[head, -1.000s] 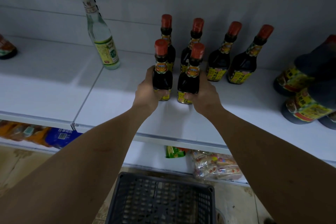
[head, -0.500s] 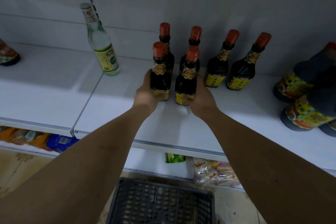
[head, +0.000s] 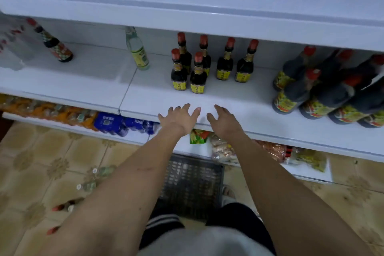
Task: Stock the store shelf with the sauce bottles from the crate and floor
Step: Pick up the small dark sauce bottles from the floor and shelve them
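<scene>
White shelf point(head: 239, 97) (6 sauce bottles point(head: 209, 64))

Six small dark sauce bottles point(head: 179, 72) stand on my shelf point(head: 228, 97), four behind and two in front, beside one clear bottle point(head: 138, 53) and one tilted dark bottle point(head: 55, 44). My two hands, left hand point(head: 179, 117) and right hand point(head: 223, 119), are bare. One crate point(head: 191, 185) sits below.

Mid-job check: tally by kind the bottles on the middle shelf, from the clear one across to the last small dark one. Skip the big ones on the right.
Small dark sauce bottles, red caps: 6
Clear bottle, pale label: 1
Total: 7
</scene>
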